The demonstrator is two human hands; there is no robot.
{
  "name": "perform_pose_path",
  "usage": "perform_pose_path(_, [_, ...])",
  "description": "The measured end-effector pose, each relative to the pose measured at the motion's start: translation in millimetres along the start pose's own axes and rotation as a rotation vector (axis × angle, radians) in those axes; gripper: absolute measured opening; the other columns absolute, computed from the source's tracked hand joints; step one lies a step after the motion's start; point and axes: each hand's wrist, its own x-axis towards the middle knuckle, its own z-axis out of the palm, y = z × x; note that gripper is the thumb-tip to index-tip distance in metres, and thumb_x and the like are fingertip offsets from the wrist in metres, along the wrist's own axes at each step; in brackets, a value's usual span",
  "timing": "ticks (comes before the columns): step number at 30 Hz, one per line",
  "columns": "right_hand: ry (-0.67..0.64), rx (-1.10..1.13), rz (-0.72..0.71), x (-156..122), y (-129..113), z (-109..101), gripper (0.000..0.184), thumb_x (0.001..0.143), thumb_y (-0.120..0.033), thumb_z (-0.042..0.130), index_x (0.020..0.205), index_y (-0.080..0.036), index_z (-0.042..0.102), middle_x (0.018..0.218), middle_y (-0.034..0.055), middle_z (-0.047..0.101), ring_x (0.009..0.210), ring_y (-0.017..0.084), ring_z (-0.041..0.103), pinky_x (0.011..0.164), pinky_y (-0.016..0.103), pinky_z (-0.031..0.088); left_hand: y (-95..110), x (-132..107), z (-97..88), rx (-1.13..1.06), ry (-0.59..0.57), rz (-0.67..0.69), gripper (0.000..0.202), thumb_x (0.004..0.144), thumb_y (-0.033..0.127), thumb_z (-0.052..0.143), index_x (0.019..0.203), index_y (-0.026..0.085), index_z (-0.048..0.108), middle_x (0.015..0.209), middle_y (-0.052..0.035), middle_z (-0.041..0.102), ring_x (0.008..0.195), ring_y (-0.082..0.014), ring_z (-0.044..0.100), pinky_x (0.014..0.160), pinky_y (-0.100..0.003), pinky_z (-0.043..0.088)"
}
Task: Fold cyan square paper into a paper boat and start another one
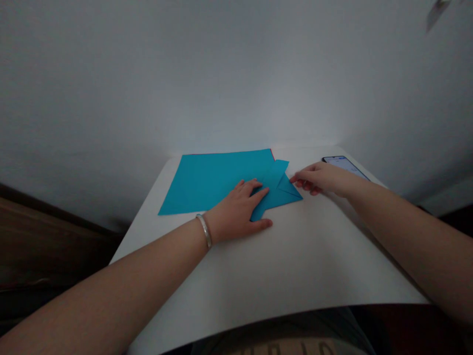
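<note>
Just right of centre, folded blue paper (275, 196) lies under the spread left hand (240, 209); the right hand (318, 178), grip narrow, meets its edge, whether pinching I cannot tell. Uneven pressure could skew the crease.

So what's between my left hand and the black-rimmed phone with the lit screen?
Going from your left hand to the phone, the head view shows the pointed end of the folded blue paper, then your right hand.
</note>
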Motion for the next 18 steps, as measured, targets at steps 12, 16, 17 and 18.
perform_pose_path(12, [-0.005,-0.108,-0.123,4.4,3.8,5.3,0.027,0.077,-0.042,0.061,0.068,-0.020,0.073,0.061,0.0062,0.062,0.046,0.012,0.047,0.043,0.029,0.034,8.3,4.7,-5.0,0.279,0.121,0.066,0.042,0.094,0.037,0.047,0.127,0.012,0.057,0.131,-0.0118,0.057,0.114,-0.0274,0.056,0.099,-0.041,0.044])
perform_pose_path(16, [-0.035,-0.036,-0.154,8.9,6.7,6.1,0.024,0.076,-0.041,0.063,0.069,-0.020,0.073,0.062,0.0066,0.063,0.048,0.013,0.050,0.044,0.028,0.037,8.4,5.8,-4.8,0.324,0.147,0.103,0.035,0.093,0.033,0.051,0.119,0.013,0.061,0.124,-0.0116,0.062,0.108,-0.0257,0.061,0.093,-0.039,0.049])
perform_pose_path(17, [-0.035,-0.026,-0.159,10.0,7.5,6.2,0.023,0.076,-0.040,0.063,0.069,-0.020,0.073,0.062,0.0066,0.063,0.049,0.013,0.050,0.044,0.028,0.037,8.9,5.7,-4.9,0.330,0.149,0.110,0.033,0.092,0.031,0.052,0.118,0.012,0.061,0.123,-0.0119,0.063,0.107,-0.0253,0.061,0.092,-0.039,0.050])
perform_pose_path(18, [-0.034,-0.023,-0.161,11.1,8.3,6.3,0.023,0.077,-0.040,0.063,0.069,-0.020,0.073,0.062,0.0065,0.063,0.048,0.013,0.050,0.044,0.028,0.037,9.7,5.3,-5.1,0.338,0.151,0.117,0.032,0.092,0.030,0.052,0.116,0.011,0.062,0.121,-0.0126,0.064,0.106,-0.0252,0.062,0.091,-0.038,0.050])
